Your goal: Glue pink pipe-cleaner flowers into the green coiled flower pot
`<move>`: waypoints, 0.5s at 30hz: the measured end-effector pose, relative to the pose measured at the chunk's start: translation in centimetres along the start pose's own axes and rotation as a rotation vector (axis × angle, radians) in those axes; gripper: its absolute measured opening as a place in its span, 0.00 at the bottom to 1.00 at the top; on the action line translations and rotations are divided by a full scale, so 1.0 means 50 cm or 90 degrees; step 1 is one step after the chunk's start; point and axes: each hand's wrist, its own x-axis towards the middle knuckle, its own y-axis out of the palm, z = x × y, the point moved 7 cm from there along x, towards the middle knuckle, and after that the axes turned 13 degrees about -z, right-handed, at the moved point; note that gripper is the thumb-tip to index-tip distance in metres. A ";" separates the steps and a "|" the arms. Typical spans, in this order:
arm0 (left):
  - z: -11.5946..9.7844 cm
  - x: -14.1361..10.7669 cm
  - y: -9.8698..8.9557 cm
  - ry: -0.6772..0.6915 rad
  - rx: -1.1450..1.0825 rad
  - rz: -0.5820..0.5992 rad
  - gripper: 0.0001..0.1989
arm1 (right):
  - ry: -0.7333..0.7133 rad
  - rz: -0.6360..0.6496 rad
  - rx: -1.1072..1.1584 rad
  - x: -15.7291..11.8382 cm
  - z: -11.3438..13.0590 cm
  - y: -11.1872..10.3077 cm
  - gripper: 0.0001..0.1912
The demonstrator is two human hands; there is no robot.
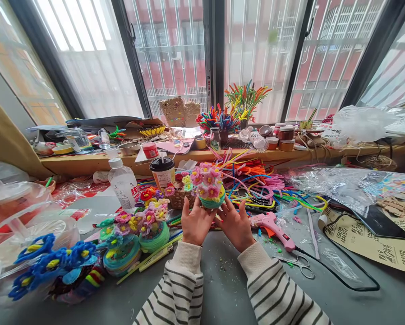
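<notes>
A small pot of pink fuzzy pipe-cleaner flowers (207,177) with yellow centres stands upright, its base wrapped in green and yellow. My left hand (196,224) holds it from the left, palm turned up and fingertips under the base. From the other side my right hand (234,225) supports it the same way, its fingertips at the base. The two hands almost meet beneath the pot. Close by on the left are similar pots, one with pink flowers on a green base (154,237), and one with blue flowers (58,264).
On the right lie a pink glue gun (273,229) with a black cord, scissors (302,265) and printed sandpaper (375,246). Loose pipe cleaners (253,180) heap behind the hands. A lidded cup (162,174) and a plastic bottle (123,183) stand left. Jars line the windowsill (185,157).
</notes>
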 end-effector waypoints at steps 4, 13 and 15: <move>0.000 0.001 -0.002 0.001 0.007 -0.005 0.27 | 0.005 -0.006 -0.004 0.000 -0.001 -0.006 0.27; -0.008 -0.003 -0.005 0.014 0.008 0.000 0.27 | 0.006 -0.011 -0.011 0.002 -0.006 0.003 0.27; -0.009 -0.003 -0.002 0.011 0.003 0.003 0.27 | 0.004 -0.007 -0.011 0.003 -0.006 0.004 0.27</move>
